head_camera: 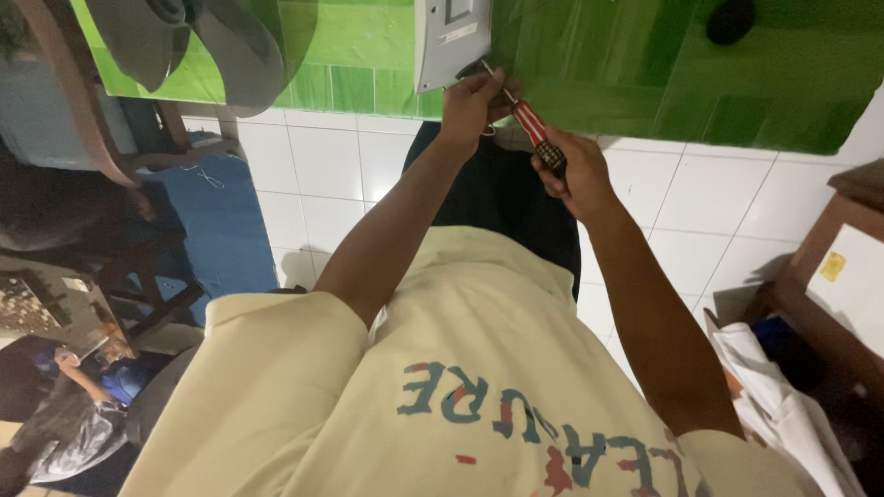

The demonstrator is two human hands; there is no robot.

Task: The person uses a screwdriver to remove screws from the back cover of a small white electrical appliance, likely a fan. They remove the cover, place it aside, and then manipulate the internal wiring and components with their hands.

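Observation:
My left hand (470,99) pinches at the lower corner of a white switch plate (449,41) mounted on a green panelled surface (645,64). My right hand (569,170) is closed around the black grip of a screwdriver (529,121) with a red-and-white striped handle. Its thin metal shaft points up-left, and the tip meets the plate's corner right by my left fingers. Both arms reach forward over my cream shirt and dark trousers.
Grey fan blades (184,37) hang at the top left. A blue mat (221,221) and dark wooden furniture (110,267) lie left on the white tiled floor (322,166). A wooden cabinet (829,267) and white cloth (783,405) sit right. Another person (83,387) crouches at the bottom left.

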